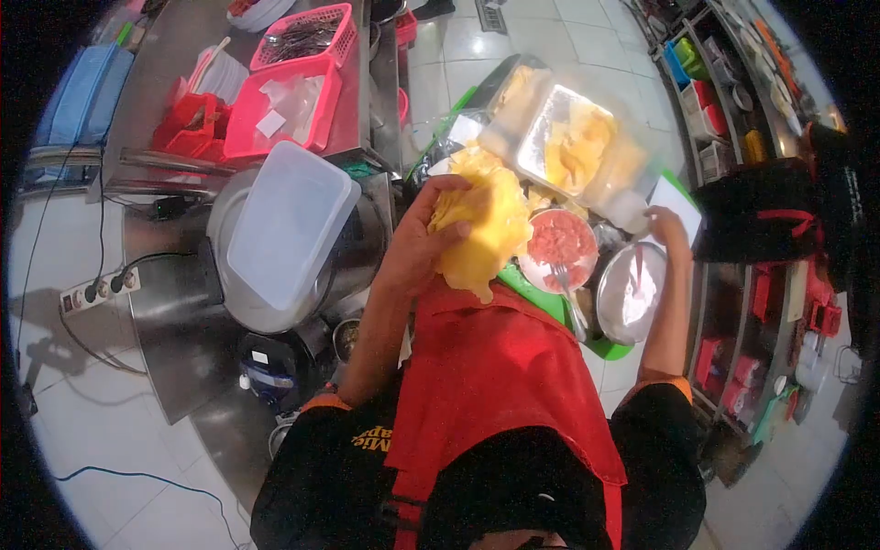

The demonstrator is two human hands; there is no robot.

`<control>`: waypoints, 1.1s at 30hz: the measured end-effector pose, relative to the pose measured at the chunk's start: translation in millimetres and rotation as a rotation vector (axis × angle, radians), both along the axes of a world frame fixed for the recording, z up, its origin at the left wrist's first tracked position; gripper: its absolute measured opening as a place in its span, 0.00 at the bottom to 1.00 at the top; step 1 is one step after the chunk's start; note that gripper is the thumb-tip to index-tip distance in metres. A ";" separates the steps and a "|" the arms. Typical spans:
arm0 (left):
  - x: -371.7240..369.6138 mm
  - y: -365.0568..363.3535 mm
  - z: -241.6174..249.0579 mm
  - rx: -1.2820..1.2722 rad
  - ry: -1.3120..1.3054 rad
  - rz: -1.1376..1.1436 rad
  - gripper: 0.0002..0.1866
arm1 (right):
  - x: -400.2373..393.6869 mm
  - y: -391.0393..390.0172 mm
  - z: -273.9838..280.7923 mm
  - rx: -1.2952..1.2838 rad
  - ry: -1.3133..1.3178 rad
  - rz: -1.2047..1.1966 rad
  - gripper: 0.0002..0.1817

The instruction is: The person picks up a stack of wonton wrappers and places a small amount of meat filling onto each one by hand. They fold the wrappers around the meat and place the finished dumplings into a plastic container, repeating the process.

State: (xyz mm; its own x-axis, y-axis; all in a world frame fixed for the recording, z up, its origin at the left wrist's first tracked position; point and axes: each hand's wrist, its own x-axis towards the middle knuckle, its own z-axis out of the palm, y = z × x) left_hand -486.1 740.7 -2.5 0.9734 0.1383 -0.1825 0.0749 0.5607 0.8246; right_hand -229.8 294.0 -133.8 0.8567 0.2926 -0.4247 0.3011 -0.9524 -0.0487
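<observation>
My left hand is closed around a floppy stack of thin yellow dough sheets, with the thumb on top. My right hand grips the near right corner of a clear plastic container, whose outline is smeared by motion. More yellow sheets lie inside the container. Between my hands sits a bowl of pink minced filling with a fork resting in it. A round metal dish stands just below my right hand. Loose yellow pieces lie behind the stack.
A green tray edge shows under the bowls. On the left, a steel counter carries a translucent lid, a pink basket of cutlery and a pink bin. Shelves line the right. A power strip lies at far left.
</observation>
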 end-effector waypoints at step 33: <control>15.5 -37.9 32.5 -0.183 0.072 -0.255 0.14 | -139.6 223.9 221.4 1.046 -0.289 0.668 0.11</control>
